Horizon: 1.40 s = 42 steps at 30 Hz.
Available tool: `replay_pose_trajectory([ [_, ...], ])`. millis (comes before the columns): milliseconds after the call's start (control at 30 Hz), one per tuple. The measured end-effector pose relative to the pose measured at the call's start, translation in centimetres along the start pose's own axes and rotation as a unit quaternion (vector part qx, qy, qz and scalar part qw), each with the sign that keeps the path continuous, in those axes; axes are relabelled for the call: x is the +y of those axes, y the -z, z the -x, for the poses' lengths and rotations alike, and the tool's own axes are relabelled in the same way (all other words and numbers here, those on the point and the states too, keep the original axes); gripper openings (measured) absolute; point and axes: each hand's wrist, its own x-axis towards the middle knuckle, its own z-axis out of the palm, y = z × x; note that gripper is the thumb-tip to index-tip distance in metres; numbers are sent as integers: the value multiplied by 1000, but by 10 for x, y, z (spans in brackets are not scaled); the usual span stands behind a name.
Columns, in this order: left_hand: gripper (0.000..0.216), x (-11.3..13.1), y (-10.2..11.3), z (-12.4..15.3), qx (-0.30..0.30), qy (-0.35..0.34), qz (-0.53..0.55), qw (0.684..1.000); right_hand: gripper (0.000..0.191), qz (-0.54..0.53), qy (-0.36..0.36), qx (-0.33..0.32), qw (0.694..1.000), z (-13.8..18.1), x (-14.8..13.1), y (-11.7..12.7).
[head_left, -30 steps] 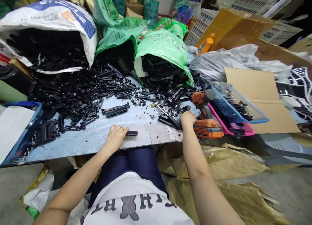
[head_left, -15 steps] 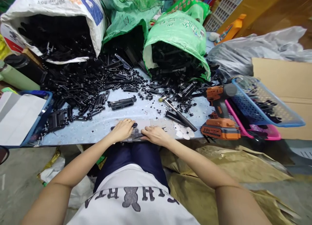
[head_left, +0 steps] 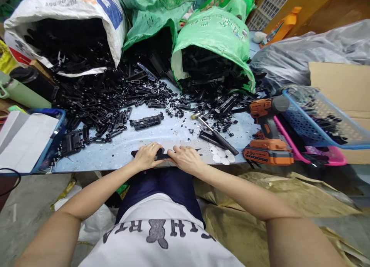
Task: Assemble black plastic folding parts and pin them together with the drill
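At the table's front edge, my left hand [head_left: 148, 156] is closed round a black plastic part [head_left: 161, 157]. My right hand [head_left: 185, 157] grips the other end of the same part, close beside the left. Dark pointed tips [head_left: 199, 150] stick out past the right hand's fingers, and a dark end [head_left: 133, 153] shows left of the left hand. The fingers cover most of what is held. Beyond the hands lies an assembled black bracket [head_left: 147, 121]. To the right are a hammer [head_left: 218, 136], a black bar [head_left: 212, 139] and several white discs [head_left: 222, 155].
Piles of black plastic parts [head_left: 95, 109] and small screws cover the table's back. A white sack [head_left: 86, 7] and green sacks [head_left: 214, 32] spill more parts. An orange cordless drill [head_left: 267, 143] stands right, beside a blue basket [head_left: 326, 120]. A blue tray [head_left: 58, 132] holds paper at left.
My hands have drawn closer together, and the black part between them has turned, now lying as a dark bar across the fingers. The view has shifted slightly.
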Motion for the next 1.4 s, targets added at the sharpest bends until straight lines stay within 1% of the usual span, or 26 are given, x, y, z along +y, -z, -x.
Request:
replay_pose_trajectory([
  [67,42,-2,-3,1,15,-4,-5,1000,38,2,14,-2,1000,-1,3,4],
  [167,48,-3,-5,4,16,-4,-6,1000,37,0,45,-2,999,-4,12,7],
  [233,54,-3,-4,2,-2,1,-6,1000,37,-11,60,3,998,-6,22,2],
  [300,59,-2,-2,-8,-35,-7,0,999,40,-36,70,13,997,-9,33,-10],
  [367,53,-3,1,-31,-57,-23,0,998,44,-66,79,38,994,-10,43,-27],
  [400,46,-4,2,-48,-54,-22,-13,998,45,-79,81,54,992,-10,47,-36],
  [467,33,-9,2,-90,-28,13,-64,997,45,-96,83,83,988,-7,50,-52],
  [533,24,-14,-1,-134,-26,61,-116,991,45,-111,84,97,986,-3,49,-60],
  [600,22,-18,-6,-169,-31,84,-129,988,43,-126,72,101,984,-2,49,-62],
  [633,21,-18,-9,-181,-34,90,-129,987,41,-131,56,103,985,-3,51,-60],
  [667,21,-18,-12,-190,-36,94,-126,987,38,-133,30,106,985,-7,56,-57],
  [733,22,-15,-15,-195,-34,101,-125,986,33,-125,-47,117,984,-20,72,-50],
  [767,22,-14,-14,-193,-29,104,-124,986,31,-117,-89,121,982,-30,83,-46],
  [833,23,-11,-8,-179,-17,108,-127,986,28,-99,-162,114,975,-54,106,-41],
  [900,22,-11,4,-154,5,103,-125,987,27,-86,-200,95,971,-78,123,-40],
  [967,20,-16,20,-120,45,95,-111,988,25,-88,-208,79,971,-98,132,-42],
  [1033,19,-24,35,-80,91,95,-87,988,24,-100,-209,71,970,-111,134,-46],
  [1100,19,-33,47,-39,106,100,-68,987,24,-110,-216,69,968,-116,132,-48],
  [1167,18,-40,53,-6,93,102,-56,989,25,-119,-223,70,965,-116,130,-49],
  [1233,19,-42,54,16,63,98,-50,992,27,-129,-222,75,964,-113,129,-47],
  [1300,20,-40,53,26,36,90,-56,994,30,-138,-214,82,963,-107,127,-43],
  [1400,22,-34,51,27,20,70,-96,993,33,-150,-194,89,965,-94,122,-37],
])
